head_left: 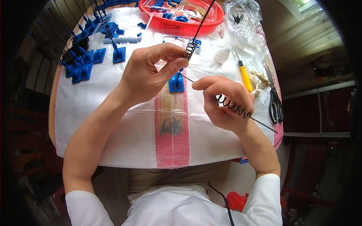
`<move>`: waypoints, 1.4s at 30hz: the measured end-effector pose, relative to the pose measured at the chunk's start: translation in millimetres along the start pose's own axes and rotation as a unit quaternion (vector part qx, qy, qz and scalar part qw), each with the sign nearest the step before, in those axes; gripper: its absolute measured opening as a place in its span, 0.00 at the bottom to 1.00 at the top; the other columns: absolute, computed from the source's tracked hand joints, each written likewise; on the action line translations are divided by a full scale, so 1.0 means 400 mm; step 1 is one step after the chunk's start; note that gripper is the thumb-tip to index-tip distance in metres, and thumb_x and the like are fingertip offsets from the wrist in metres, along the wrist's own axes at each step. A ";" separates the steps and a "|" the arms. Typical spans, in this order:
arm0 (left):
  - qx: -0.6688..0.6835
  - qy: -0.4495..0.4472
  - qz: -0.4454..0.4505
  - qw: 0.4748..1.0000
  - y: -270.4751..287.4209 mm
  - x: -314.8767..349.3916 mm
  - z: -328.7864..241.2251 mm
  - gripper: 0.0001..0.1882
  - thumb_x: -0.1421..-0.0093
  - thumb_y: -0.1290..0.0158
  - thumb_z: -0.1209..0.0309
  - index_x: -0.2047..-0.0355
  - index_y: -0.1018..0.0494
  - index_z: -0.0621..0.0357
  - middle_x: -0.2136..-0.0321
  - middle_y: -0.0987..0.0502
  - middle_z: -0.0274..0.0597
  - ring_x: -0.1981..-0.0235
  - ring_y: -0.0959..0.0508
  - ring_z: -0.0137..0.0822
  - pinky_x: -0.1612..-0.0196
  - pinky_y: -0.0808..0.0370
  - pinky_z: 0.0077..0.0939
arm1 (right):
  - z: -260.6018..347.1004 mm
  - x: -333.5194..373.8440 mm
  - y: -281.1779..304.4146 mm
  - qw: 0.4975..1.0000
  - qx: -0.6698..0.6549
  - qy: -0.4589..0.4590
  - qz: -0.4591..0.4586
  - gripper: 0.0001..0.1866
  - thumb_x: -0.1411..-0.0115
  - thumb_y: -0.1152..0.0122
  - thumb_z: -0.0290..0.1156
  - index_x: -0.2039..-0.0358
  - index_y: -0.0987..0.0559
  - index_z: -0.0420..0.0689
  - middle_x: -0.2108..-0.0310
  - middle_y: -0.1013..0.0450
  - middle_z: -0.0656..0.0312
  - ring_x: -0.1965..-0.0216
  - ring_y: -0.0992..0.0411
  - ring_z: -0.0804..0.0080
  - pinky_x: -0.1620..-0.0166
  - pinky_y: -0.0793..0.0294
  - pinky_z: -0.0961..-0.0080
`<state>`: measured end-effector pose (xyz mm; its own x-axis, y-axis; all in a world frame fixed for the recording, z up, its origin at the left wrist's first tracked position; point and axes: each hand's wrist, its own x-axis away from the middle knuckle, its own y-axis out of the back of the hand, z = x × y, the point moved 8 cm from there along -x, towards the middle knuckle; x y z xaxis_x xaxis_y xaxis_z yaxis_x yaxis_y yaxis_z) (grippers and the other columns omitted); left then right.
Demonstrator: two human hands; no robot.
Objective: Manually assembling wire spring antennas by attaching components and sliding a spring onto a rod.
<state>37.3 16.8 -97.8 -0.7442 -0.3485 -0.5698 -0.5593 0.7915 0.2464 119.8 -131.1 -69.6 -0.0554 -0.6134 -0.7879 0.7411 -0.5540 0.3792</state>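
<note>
A: Head view, what's in the hands?

B: Two black coil springs w/ long straight wire tails. Left hand [151, 73] is closed in a pinch, thumb & forefinger clamped on the upper spring [190, 49] at its coil; its wire runs up & away toward the red tray [217, 20]. Right hand [226, 103] is curled shut around the lower spring [233, 107], coil lying across the fingers, one wire end poking toward the left hand, the other sticking out past the wrist to the right.

A: Where are they rel. to the table?

B: Both held above the table [113, 113], approx. centre, over the white woven sheet w/ a pink stripe [171, 143]. A small blue plastic bracket [176, 83] sits on the stripe just under & between the hands.

A: Anything else around?

B: Left far side: a cluster of blue brackets [81, 64], some w/ springs already standing in them. Red tray at the far edge holds more blue parts & clear bags. Right of the hands: yellow-handled screwdriver [245, 75], black scissors [275, 105] near the table edge, a clear plastic bag [243, 15] w/ small dark bits. Small metal nuts or similar [197, 47] by the upper coil, too small to tell exactly.
</note>
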 end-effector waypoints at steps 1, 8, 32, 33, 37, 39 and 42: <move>-0.004 0.001 0.002 1.000 0.000 -0.001 0.000 0.08 0.35 0.44 0.76 0.56 0.23 0.64 0.66 0.18 0.36 0.66 0.22 0.22 0.61 0.24 0.18 | 0.003 -0.003 -0.004 1.000 0.005 0.016 0.008 0.16 0.56 0.40 0.10 0.66 0.27 0.38 0.69 0.20 0.52 0.69 0.19 0.64 0.65 0.19 0.74; 0.013 0.027 -0.011 0.999 0.003 -0.002 0.002 0.08 0.40 0.41 0.78 0.59 0.22 0.64 0.67 0.18 0.38 0.66 0.20 0.26 0.60 0.23 0.21 | -0.002 -0.002 -0.007 1.000 0.010 -0.022 0.013 0.15 0.57 0.39 0.10 0.67 0.27 0.38 0.69 0.20 0.52 0.70 0.19 0.65 0.65 0.19 0.74; 0.009 0.019 -0.023 1.000 0.007 -0.001 0.000 0.08 0.40 0.41 0.78 0.60 0.22 0.65 0.69 0.18 0.38 0.66 0.20 0.26 0.61 0.23 0.21 | 0.025 -0.015 -0.031 0.994 0.069 0.044 0.076 0.16 0.55 0.41 0.09 0.66 0.29 0.40 0.68 0.21 0.51 0.67 0.19 0.58 0.63 0.19 0.71; 0.006 0.019 -0.020 1.000 0.006 -0.001 -0.001 0.08 0.40 0.41 0.78 0.60 0.22 0.65 0.69 0.18 0.38 0.66 0.20 0.26 0.61 0.23 0.21 | 0.024 -0.014 -0.031 0.994 0.068 0.041 0.076 0.16 0.55 0.41 0.09 0.66 0.29 0.40 0.68 0.21 0.52 0.67 0.19 0.58 0.63 0.19 0.71; 0.006 0.019 -0.015 1.000 0.004 -0.004 -0.005 0.08 0.40 0.41 0.78 0.60 0.22 0.65 0.68 0.18 0.38 0.66 0.20 0.26 0.61 0.23 0.21 | 0.026 -0.011 -0.027 0.994 0.068 0.041 0.071 0.17 0.56 0.41 0.09 0.66 0.29 0.41 0.68 0.21 0.52 0.67 0.19 0.58 0.63 0.19 0.71; 0.004 0.022 -0.015 1.000 0.005 -0.003 -0.006 0.08 0.40 0.41 0.78 0.60 0.22 0.65 0.68 0.18 0.39 0.66 0.20 0.26 0.61 0.23 0.21 | 0.027 -0.010 -0.027 0.995 0.063 0.042 0.066 0.17 0.56 0.41 0.09 0.66 0.29 0.41 0.68 0.21 0.52 0.67 0.19 0.59 0.63 0.19 0.70; 0.000 0.020 -0.012 1.000 0.002 -0.005 -0.006 0.08 0.40 0.41 0.78 0.60 0.22 0.65 0.68 0.18 0.39 0.66 0.20 0.26 0.61 0.23 0.21 | 0.028 -0.008 -0.024 0.995 0.065 0.044 0.069 0.18 0.56 0.41 0.08 0.65 0.30 0.41 0.69 0.21 0.52 0.67 0.19 0.59 0.63 0.18 0.70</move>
<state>37.5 17.0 -94.7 -0.7450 -0.3869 -0.5434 -0.5768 0.7828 0.2335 105.3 -130.1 -65.2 0.1045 -0.6404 -0.7609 0.6448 -0.5389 0.5421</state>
